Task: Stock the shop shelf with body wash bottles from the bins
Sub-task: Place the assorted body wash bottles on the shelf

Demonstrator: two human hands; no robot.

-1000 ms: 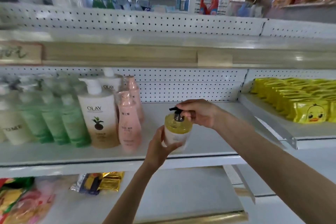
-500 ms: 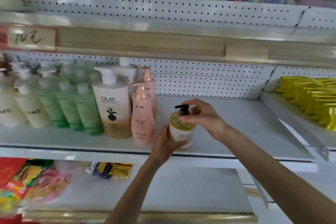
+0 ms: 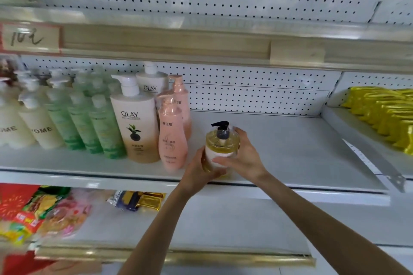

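Your left grip: wrapped round the lower left side of the amber pump bottle.
Your right grip: cupping the bottle's right side, thumb across the white label.
Bottle: upright at the front edge of the middle shelf, black pump on top.
Neighbours: pink bottle just left, then the Olay bottle and green bottles.
Far right: yellow packs on the next shelf.

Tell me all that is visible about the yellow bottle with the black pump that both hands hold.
The yellow pump bottle is short, round and clear, apparently plastic, filled with golden liquid, with a white label and a black pump head. It stands upright at the front of the middle shelf, right of the pink bottle. The left hand grips its lower left side; the right hand wraps its right side.
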